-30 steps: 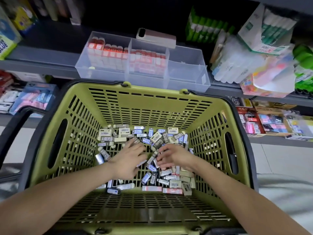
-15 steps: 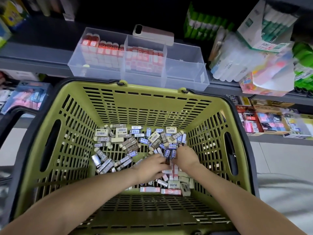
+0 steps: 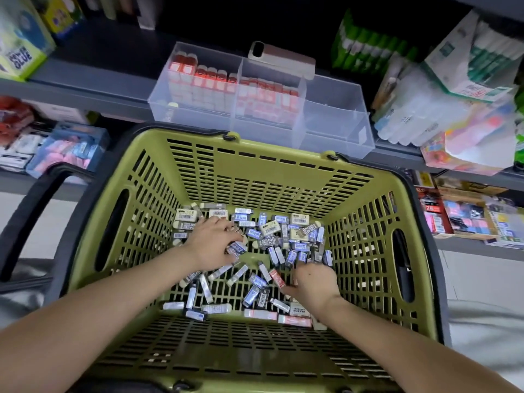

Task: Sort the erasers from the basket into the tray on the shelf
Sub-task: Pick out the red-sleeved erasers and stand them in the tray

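An olive-green plastic basket [image 3: 269, 165] fills the middle of the head view. Several small erasers [image 3: 269, 241] with blue, grey, white and pink sleeves lie scattered over its floor. My left hand [image 3: 214, 242] is at the middle left of the pile, its curled fingers gripping a few erasers. My right hand [image 3: 313, 282] is lower right, fingers curled down into the pile beside a pink eraser [image 3: 276, 277]; what they grip is mostly hidden. Beyond the basket, a clear three-part tray [image 3: 336, 131] stands on the shelf. Red-and-white erasers [image 3: 211, 85] fill its left and middle parts, while the right part holds nothing.
A phone [image 3: 283, 59] lies behind the tray. Packaged stationery [image 3: 442, 109] crowds the shelf to the tray's right, and boxes [image 3: 22, 49] stand at the far left. Lower shelves hold more packs [image 3: 465, 217]. The basket's dark handle [image 3: 31, 211] hangs at the left.
My left hand moved up and left across the pile to its far-left part. My right hand slid down and right toward the near-right corner. The erasers have been spread about.
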Tool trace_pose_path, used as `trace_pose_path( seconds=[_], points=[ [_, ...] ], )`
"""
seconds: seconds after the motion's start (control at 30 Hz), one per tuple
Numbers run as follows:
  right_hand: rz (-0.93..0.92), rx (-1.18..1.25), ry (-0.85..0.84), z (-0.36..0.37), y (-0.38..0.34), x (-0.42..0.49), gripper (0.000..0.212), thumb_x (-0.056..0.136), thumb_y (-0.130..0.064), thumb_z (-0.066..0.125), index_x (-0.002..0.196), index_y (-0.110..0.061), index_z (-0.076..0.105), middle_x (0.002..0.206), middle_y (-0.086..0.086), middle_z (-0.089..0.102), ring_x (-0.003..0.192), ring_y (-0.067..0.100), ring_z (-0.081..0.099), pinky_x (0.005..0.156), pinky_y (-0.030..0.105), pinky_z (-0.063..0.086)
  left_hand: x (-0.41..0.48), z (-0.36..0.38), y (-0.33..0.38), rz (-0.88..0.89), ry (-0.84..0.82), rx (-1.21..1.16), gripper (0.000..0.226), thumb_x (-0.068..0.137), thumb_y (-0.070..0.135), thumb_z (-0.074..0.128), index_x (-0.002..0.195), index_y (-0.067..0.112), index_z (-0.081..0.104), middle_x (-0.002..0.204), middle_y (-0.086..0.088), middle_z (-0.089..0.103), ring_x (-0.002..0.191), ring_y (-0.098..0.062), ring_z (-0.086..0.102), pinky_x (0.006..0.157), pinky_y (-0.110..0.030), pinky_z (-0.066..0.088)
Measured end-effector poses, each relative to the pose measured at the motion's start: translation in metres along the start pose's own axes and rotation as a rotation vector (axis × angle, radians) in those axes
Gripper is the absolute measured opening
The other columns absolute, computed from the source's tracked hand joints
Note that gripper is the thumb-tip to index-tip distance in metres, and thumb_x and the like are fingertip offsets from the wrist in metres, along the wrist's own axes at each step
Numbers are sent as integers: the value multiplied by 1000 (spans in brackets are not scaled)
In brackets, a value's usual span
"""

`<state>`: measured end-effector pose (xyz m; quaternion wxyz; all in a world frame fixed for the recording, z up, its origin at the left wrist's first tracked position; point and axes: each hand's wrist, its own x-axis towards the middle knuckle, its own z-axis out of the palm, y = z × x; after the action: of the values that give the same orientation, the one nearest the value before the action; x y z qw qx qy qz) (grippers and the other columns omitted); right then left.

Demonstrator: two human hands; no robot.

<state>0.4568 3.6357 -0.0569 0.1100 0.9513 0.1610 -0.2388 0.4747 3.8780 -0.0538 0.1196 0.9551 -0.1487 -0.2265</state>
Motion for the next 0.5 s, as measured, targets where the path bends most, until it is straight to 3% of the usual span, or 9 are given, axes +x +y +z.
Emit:
trace_pose_path(
  seconds=[0.1,0.23,0.37,0.43,0.5],
  points=[
    [30,46,0,7,-6,-4,51,80,-67,53,86,-17,51,66,-7,46,61,12,48,41,21,29,-12,-22,18,24,-122,6,50,89,53,51,135,35,46,148,-1,37,137,-24,32,116,-51,16],
    [70,16,-13,13,-15,-4,62,85,-65,45,116,-11,48,104,11,56,64,17,52,42,23,35,-30,-48,27,26,53,-116,42,94,47,48,132,30,52,129,0,52,119,-20,48,99,-38,40],
    [91,-18,30,3,-6,-1,56,89,-66,34,105,-17,55,81,0,56,58,13,50,39,22,32,-34,-63,26,-10,179,-128,39,96,41,48,132,26,52,128,-2,53,117,-23,50,93,-36,43],
    [55,-67,11,3,-6,-5,53,89,-63,38,106,-16,56,85,1,60,56,13,49,40,22,35,-33,-67,25,-34,220,-140,40,96,41,48,133,26,51,127,-3,54,115,-23,50,90,-34,44],
    [-15,-75,-12,9,-11,-9,49,90,-56,44,113,-14,52,84,1,61,67,16,53,49,24,42,-33,-68,23,-48,248,-143,39,96,41,48,131,26,52,125,-2,54,114,-22,50,86,-33,42]
  ],
)
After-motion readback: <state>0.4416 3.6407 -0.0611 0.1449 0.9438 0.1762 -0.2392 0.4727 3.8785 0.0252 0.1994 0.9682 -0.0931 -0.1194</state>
